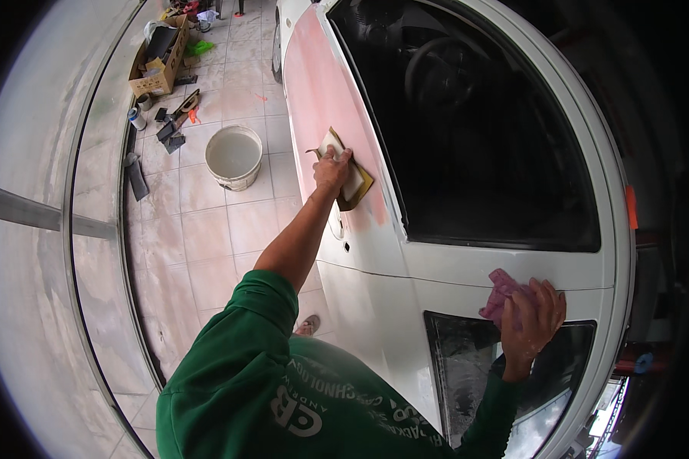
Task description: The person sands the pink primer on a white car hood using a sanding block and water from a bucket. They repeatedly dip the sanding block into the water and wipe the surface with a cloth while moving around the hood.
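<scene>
Near the center of the frame, left hand [331,170] closed on a pale block [352,182], with yellow-brown sandpaper [366,183] showing at its edges. Block lying on a pink patch [314,76], stretching from there to the top of the frame along the side of a white car [375,306]. Right of center and lower, right hand [534,317] curved over a crumpled purple cloth [501,297], holding it against the car, fingers slightly apart. Green sleeves [230,344] on both arms, bunched at the left elbow.

Large dark front window [497,153] at upper right; smaller rear window [463,352] at lower right, just below the cloth. Left of the block, bucket [241,183] of cloudy liquid on a tiled floor [207,229]. Toward the upper left, dark tools [165,132] scattered near a cluttered box [151,86]. Sandalled foot [308,327] at lower center.
</scene>
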The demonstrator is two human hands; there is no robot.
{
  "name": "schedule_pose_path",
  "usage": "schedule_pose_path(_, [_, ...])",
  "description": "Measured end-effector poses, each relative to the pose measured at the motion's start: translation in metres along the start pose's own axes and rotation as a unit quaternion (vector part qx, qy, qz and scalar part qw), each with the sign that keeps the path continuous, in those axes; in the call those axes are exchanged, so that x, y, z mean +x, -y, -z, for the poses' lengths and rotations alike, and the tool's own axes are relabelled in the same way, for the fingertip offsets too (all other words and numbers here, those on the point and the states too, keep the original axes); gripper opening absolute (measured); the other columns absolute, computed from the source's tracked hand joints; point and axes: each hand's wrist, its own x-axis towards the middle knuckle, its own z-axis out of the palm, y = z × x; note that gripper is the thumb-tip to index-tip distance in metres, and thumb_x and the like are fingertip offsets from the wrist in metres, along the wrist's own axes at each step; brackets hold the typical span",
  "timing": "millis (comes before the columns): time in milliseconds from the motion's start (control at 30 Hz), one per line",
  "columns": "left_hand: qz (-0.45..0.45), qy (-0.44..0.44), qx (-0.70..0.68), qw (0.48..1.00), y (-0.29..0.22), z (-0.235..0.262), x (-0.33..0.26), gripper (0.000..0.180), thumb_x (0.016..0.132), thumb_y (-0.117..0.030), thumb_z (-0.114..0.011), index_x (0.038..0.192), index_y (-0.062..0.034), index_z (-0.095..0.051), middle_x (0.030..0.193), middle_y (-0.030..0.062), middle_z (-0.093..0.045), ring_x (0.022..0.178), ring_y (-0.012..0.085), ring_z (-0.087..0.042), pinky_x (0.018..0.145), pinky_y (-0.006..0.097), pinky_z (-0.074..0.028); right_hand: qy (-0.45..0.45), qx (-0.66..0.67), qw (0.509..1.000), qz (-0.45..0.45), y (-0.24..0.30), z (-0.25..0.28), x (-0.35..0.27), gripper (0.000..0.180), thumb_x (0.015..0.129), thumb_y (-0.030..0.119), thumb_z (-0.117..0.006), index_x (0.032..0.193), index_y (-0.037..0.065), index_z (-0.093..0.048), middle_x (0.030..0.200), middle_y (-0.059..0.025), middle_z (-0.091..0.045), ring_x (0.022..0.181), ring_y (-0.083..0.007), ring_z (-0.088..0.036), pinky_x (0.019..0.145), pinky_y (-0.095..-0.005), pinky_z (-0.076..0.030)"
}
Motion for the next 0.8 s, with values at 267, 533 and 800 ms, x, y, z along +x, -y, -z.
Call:
schedule_pose_path(267, [-0.247,0.012,0.142,0.959,0.037,-0.042,-0.120,0.073,0.102,-0.049,-0.070,0.162,-0.0142,-0.049,0.140,0.0415,-0.048,0.134,0.0591,-0.047,0.116,0.061,-0.039,-0.019,-0.076,0.997,-0.018,-0.010,-0.012,-0.019,0.011,0.091,0.025,-0.081,0.101,0.022,-0.080,0.129,-0.0025,-0.076,0.134,-0.0326,-0.064,0.128,-0.0648,-0.031])
schedule_pose_path(533, [-0.126,-0.016,0.104,0.986,0.056,-0.038,-0.127,0.077,0.098,-0.041,-0.080,0.158,-0.0021,-0.052,0.123,0.0249,-0.067,0.111,0.0308,-0.072,0.099,0.038,-0.059,-0.060,-0.035,0.996,-0.051,-0.009,-0.024,-0.017,0.013,0.087,0.024,-0.082,0.100,0.026,-0.082,0.127,0.0039,-0.078,0.131,-0.0264,-0.067,0.128,-0.0617,-0.033])
schedule_pose_path(800, [-0.075,-0.043,-0.079,0.993,0.001,-0.049,-0.074,0.073,0.098,-0.035,-0.080,0.158,-0.0028,-0.053,0.125,0.0241,-0.071,0.100,0.0243,-0.070,0.091,0.036,-0.059,-0.108,-0.002,0.991,-0.074,0.001,-0.025,-0.003,0.016,0.085,0.020,-0.085,0.100,0.026,-0.082,0.125,0.0066,-0.078,0.129,-0.0234,-0.068,0.127,-0.0582,-0.035])
